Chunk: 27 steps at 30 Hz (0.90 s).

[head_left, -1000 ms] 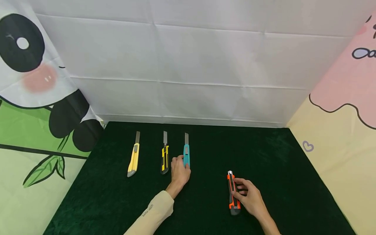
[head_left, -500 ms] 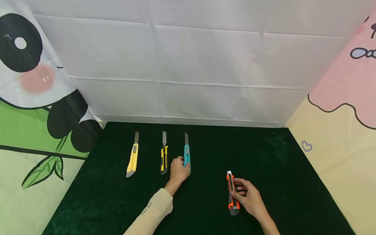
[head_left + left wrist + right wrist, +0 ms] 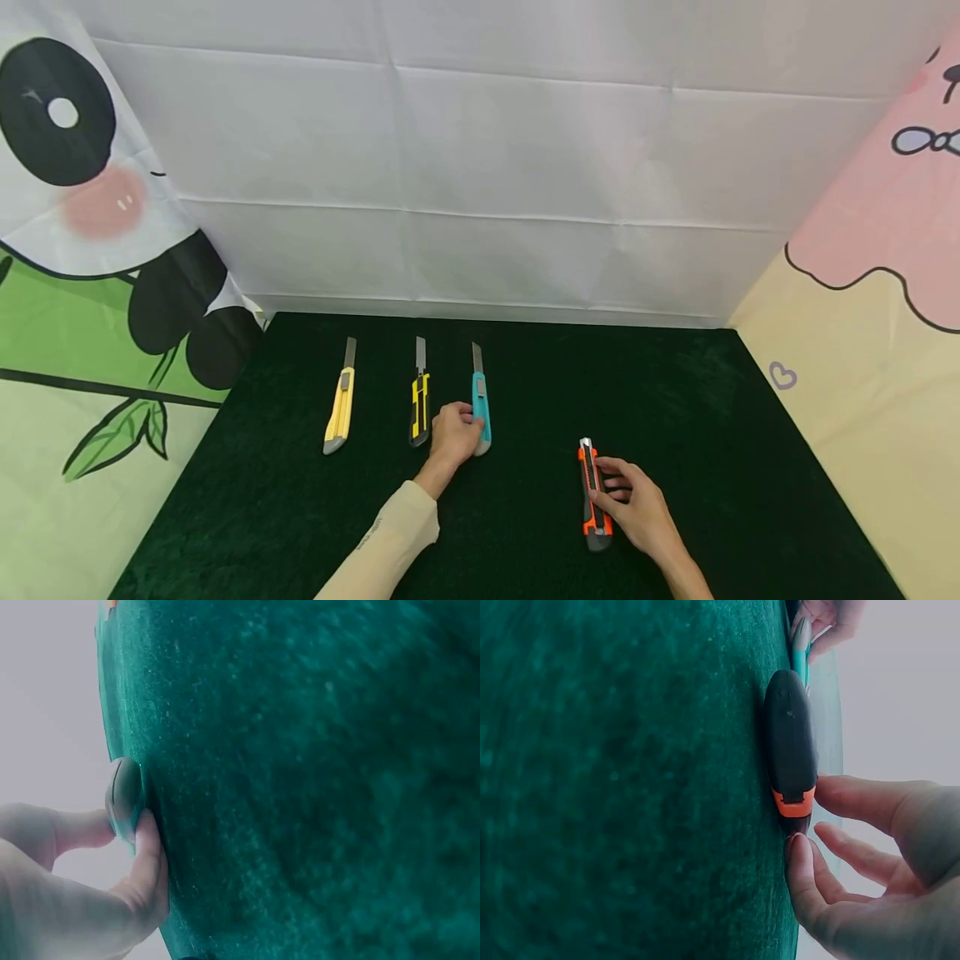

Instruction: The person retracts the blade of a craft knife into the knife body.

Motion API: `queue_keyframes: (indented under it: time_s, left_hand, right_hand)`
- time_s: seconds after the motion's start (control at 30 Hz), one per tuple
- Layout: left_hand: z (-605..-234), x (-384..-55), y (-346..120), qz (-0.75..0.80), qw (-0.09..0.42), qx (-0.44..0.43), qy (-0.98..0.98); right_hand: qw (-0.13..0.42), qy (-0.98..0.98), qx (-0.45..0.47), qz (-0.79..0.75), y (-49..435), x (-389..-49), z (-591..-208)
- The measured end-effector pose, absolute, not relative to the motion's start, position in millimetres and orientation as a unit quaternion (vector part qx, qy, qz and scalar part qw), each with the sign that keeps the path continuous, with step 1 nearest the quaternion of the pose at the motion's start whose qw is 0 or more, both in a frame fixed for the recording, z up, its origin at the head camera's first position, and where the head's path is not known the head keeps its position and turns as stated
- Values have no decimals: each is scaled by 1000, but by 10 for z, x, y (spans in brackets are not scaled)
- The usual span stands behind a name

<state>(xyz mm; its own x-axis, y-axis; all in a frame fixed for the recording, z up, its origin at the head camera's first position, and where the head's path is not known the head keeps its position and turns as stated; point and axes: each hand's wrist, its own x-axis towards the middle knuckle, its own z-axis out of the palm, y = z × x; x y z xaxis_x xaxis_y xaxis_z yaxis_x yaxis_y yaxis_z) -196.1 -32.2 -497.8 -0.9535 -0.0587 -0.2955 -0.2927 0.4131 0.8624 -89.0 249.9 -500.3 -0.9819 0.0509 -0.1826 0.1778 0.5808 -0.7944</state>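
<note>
My left hand (image 3: pixel 453 438) pinches a teal utility knife (image 3: pixel 481 390) between thumb and fingers, its steel blade out toward the back wall. The grey butt end (image 3: pixel 125 787) of this knife faces the left wrist camera. To the right, my right hand (image 3: pixel 636 505) holds an orange-and-black utility knife (image 3: pixel 588 479) by its right side, with thumb and fingers on the body. Its black end (image 3: pixel 790 735) fills the middle of the right wrist view. Both knives lie on the dark green cloth (image 3: pixel 675 392), pointing away from me.
A black-and-yellow utility knife (image 3: pixel 420 408) lies just left of my left hand. Farther left is a pale yellow one (image 3: pixel 341 408); both have blades extended. A white sheet (image 3: pixel 510 167) hangs behind the table, with cartoon-printed cloths on both sides.
The teal knife has slid a little toward me and to the right with my left hand, uncovering its grey end. My right hand and the orange-and-black knife stay in place.
</note>
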Motion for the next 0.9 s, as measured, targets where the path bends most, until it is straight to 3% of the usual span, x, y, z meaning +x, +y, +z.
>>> queue_keyframes:
  time_s: [0.9]
  left_hand:
    - [-4977,-1680,-291,593,75,-105,795]
  right_hand:
    - [42,888,56,-455,2444,-892,-4900]
